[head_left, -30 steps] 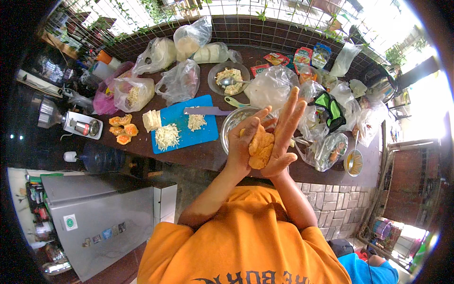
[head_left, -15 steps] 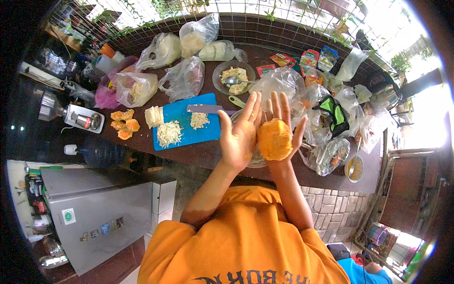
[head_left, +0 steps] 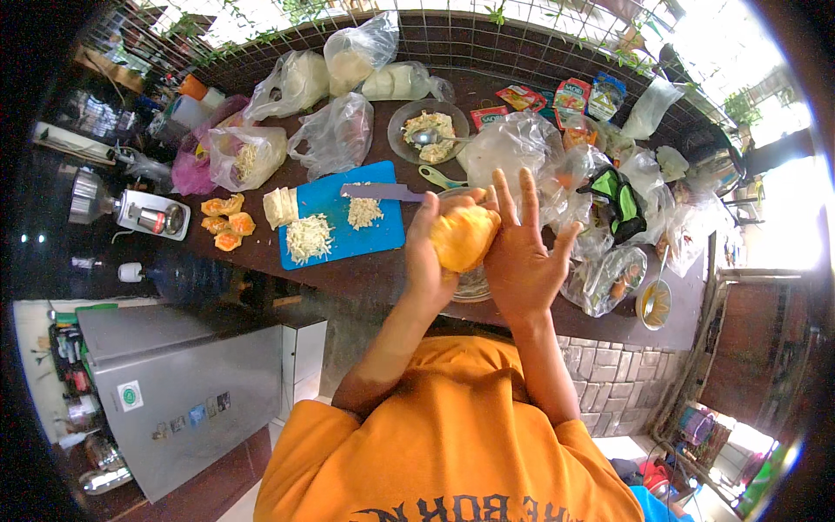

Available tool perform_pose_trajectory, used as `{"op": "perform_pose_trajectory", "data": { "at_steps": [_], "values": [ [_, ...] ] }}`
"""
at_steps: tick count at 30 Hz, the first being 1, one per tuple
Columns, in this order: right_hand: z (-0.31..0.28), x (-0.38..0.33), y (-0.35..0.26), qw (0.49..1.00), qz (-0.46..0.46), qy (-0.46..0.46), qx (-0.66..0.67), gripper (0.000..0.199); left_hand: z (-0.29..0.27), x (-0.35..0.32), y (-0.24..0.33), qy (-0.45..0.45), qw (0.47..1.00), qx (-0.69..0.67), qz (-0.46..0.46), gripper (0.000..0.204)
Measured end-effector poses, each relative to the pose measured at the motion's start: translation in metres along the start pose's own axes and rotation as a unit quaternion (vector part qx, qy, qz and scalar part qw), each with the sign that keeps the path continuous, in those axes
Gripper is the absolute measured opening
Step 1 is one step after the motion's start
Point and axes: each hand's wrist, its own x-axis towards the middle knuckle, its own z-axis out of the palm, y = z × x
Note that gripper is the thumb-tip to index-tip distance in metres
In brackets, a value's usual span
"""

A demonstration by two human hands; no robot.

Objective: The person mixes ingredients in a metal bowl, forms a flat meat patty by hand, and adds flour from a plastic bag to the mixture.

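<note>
A lump of orange dough point(head_left: 463, 238) rests in my left hand point(head_left: 424, 263), whose palm and fingers curve round its left and far sides. Beside it, my right hand point(head_left: 527, 271) is open, fingers spread, its edge against or very near the dough's right side. Beneath both hands a round clear bowl point(head_left: 470, 286) shows only in part; its contents are hidden. To the left, a knife point(head_left: 374, 190) lies across a blue cutting board point(head_left: 387, 237), close to chopped white pieces point(head_left: 364, 214). Shredded white strips point(head_left: 310, 240) are heaped on the board's near part.
Several orange filled dough pieces point(head_left: 228, 224) lie left of a pale block point(head_left: 280, 207). Beyond the board stand plastic bags point(head_left: 332, 135) and a plate with a spoon point(head_left: 409, 113). Bags and a green-black item point(head_left: 628, 202) crowd the right, near a small bowl point(head_left: 653, 315).
The orange dough has passed from my right palm into my left hand and moved left. My right hand has turned over, its back now facing up.
</note>
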Motion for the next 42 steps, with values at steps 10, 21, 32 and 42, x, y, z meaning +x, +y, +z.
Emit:
{"op": "perform_pose_trajectory", "data": {
  "at_steps": [10, 21, 32, 42],
  "values": [
    [-0.018, 0.005, 0.018, 0.951, -0.134, 0.044, -0.276, 0.091, 0.002, 0.000, -0.012, -0.016, 0.994, 0.087, 0.060, 0.061],
    [-0.029, -0.002, 0.015, 0.884, -0.191, -0.004, -0.426, 0.091, -0.013, 0.005, 0.010, -0.135, 0.986, -0.055, 0.083, 0.088],
    [-0.011, 0.023, 0.049, 0.871, -0.147, -0.103, -0.457, 0.088, 0.003, -0.032, -0.045, -0.126, 0.939, 0.291, 0.131, 0.097],
    [-0.019, -0.027, 0.056, 0.794, -0.086, -0.196, -0.569, 0.082, -0.026, 0.020, -0.018, -0.072, 0.950, 0.230, 0.199, 0.083]
  ]
}}
